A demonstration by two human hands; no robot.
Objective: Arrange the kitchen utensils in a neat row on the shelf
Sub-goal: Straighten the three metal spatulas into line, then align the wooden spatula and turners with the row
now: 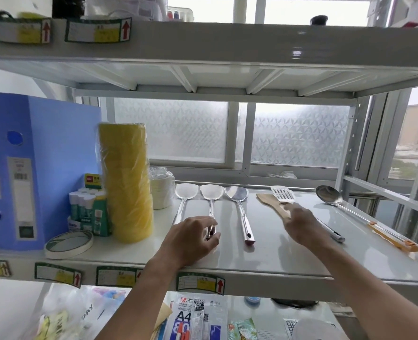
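Three steel spatulas lie side by side on the white shelf [264,256], heads toward the window: the first [187,198], the second [211,196] and the third [237,195]. My left hand [193,239] pinches the handle end of the second spatula. To the right a wooden spatula [266,200] lies slanted, with a slotted steel turner [282,195] crossing over it. My right hand [301,225], blurred, closes over the wooden spatula's handle and hides the middle of the turner's handle. A steel ladle [329,195] with an orange handle lies slanted at the far right.
Left of the utensils stand a tall yellow tape stack [126,182], white tape rolls [160,190], glue sticks [88,207], blue binders [43,168] and a flat tape roll [68,242]. The upper shelf [203,42] hangs close overhead. A frosted window is behind.
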